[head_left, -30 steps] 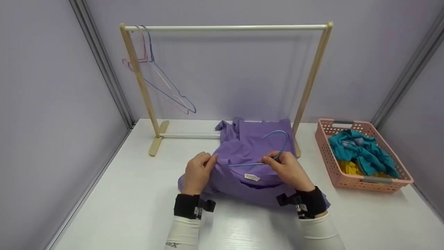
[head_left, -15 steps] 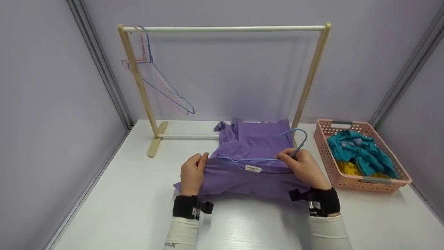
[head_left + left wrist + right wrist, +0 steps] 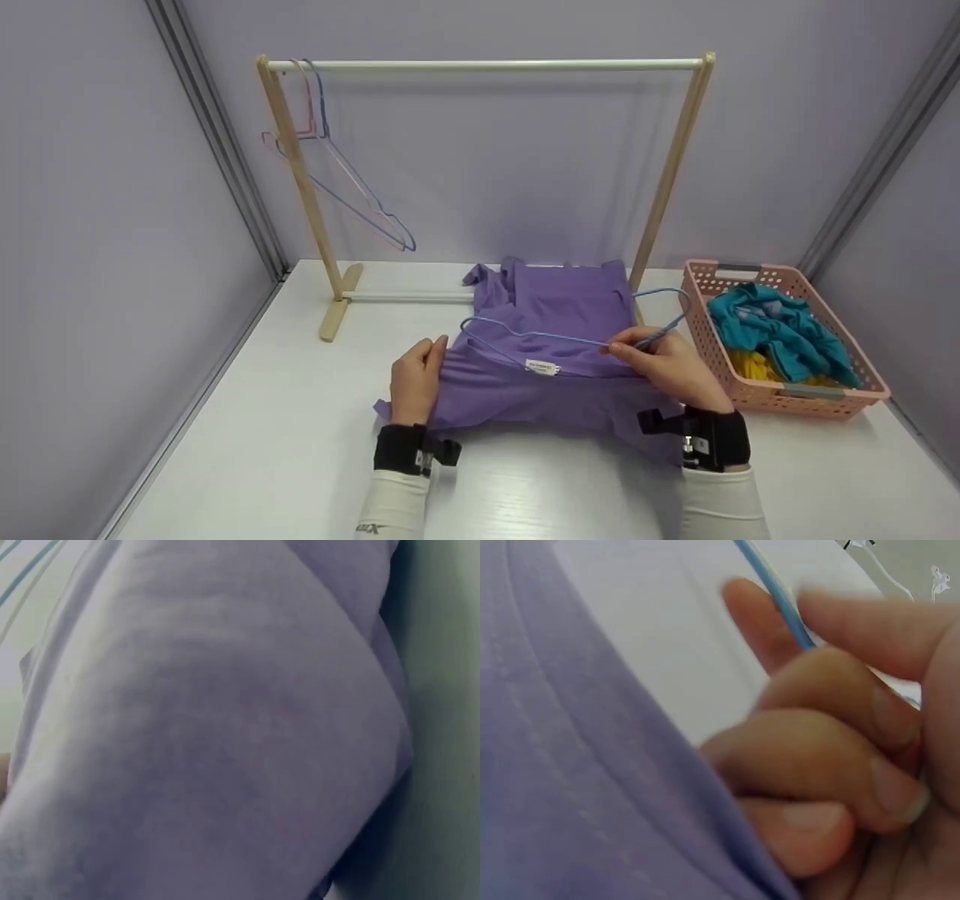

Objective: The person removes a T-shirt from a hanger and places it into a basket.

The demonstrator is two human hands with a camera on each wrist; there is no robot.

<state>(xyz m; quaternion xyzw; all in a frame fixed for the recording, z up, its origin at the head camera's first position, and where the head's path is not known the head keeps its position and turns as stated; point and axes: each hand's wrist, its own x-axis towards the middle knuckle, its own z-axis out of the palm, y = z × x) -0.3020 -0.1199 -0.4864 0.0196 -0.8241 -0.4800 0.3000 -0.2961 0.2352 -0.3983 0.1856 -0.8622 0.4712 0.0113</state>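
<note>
A purple shirt lies spread on the table, its neckline with a white label facing up. My left hand grips the shirt at its left side; in the left wrist view the shirt cloth hides nearly all of that hand. Between thumb and forefinger, my right hand pinches a blue wire hanger near its hook, which points right. The hanger's left end shows above the neckline, and its lower wire runs down to the label. In the right wrist view, the blue wire passes between the fingertips.
Behind the shirt stands a wooden rack with a white rail. A pink hanger and another blue hanger hang at its left end. On the right, a pink basket holds teal cloth and yellow cloth.
My right hand has moved right with the hanger, whose left end has come up out of the neckline into view. The left hand has shifted slightly left, keeping its grip on the shirt.
</note>
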